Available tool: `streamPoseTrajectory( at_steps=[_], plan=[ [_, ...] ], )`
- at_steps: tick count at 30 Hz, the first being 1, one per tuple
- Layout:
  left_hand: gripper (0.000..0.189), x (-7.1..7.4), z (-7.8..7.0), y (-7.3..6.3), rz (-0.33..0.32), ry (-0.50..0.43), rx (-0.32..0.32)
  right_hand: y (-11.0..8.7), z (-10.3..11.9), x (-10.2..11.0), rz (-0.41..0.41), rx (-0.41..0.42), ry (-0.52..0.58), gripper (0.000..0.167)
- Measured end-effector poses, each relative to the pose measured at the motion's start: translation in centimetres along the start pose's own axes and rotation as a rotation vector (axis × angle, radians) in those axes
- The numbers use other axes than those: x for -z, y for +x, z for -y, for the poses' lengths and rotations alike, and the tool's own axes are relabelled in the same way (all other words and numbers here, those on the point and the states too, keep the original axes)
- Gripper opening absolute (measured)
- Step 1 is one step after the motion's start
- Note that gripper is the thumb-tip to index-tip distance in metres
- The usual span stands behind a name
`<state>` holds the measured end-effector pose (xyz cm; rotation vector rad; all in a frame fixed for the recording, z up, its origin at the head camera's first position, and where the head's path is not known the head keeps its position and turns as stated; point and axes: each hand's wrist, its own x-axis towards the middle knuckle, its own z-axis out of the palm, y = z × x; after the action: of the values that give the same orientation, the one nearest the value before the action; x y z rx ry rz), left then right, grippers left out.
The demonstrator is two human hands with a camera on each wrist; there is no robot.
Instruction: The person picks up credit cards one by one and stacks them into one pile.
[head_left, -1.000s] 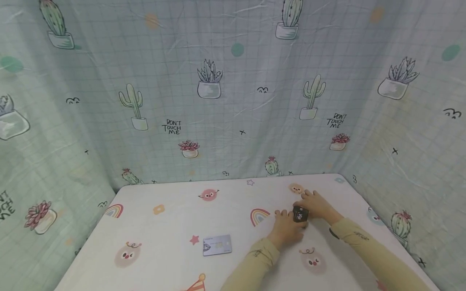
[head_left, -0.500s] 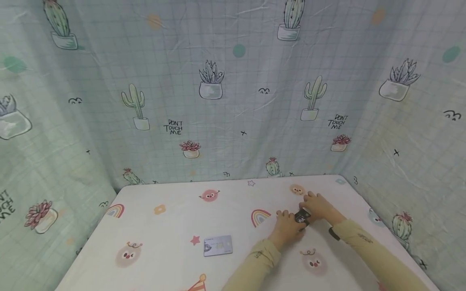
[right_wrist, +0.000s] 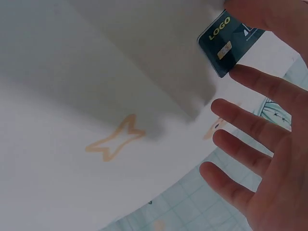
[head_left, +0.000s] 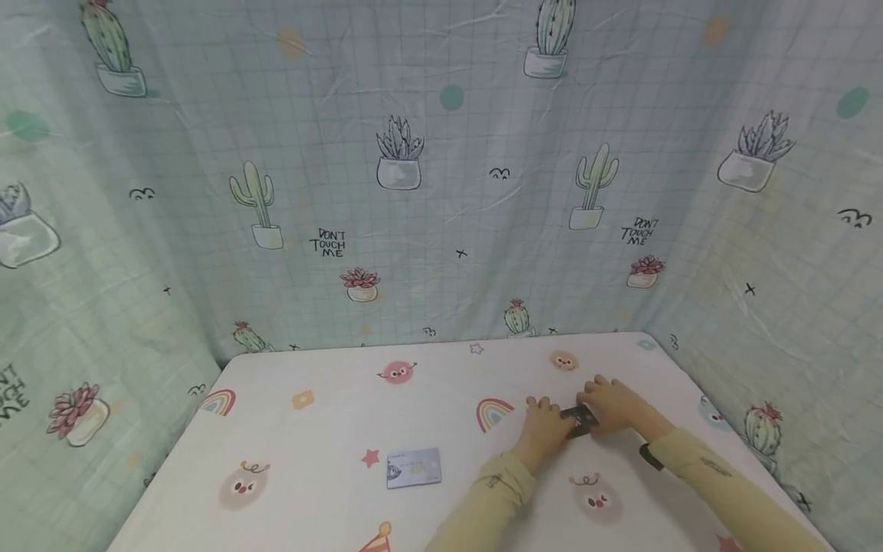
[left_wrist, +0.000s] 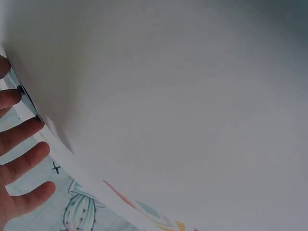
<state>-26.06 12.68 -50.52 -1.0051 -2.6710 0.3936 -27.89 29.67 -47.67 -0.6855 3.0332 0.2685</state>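
Over the right part of the table, a dark card (head_left: 579, 421) is held between two hands. My left hand (head_left: 541, 433) pinches its left end, and my right hand (head_left: 614, 406) grips its right end. The right wrist view shows the dark card (right_wrist: 234, 41) with "LOGO" lettering and a gold chip, its edges between the thumb and index finger; the other fingers are spread. In the left wrist view, the card (left_wrist: 25, 94) appears nearly edge-on at the fingertips. A pale lilac-grey card (head_left: 414, 468) lies flat, left of both hands.
The white table (head_left: 310, 445) carries printed cartoon faces, rainbows and stars. Cactus-print cloth (head_left: 455, 215) hangs behind it and along both sides. A dark band (head_left: 651, 457) shows at the right wrist.
The dark card has been turned from roughly upright to lying crosswise between the hands. My right hand has moved right and slightly nearer. The left hand and the lilac-grey card stay about where they were.
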Motion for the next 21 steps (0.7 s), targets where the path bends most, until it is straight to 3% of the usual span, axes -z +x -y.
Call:
streamPoseTrajectory(
  at_steps=[10, 21],
  plan=[
    [0.049, 0.2, 1.0, -0.2, -0.005, -0.034, -0.060, -0.7, 0.9, 0.1, -0.036, 0.055, 0.066, 0.050],
    [0.054, -0.1, 1.3, -0.5, -0.016, -0.023, -0.047, -0.9, 1.4, 0.1, -0.042, 0.067, 0.106, 0.049]
  ],
)
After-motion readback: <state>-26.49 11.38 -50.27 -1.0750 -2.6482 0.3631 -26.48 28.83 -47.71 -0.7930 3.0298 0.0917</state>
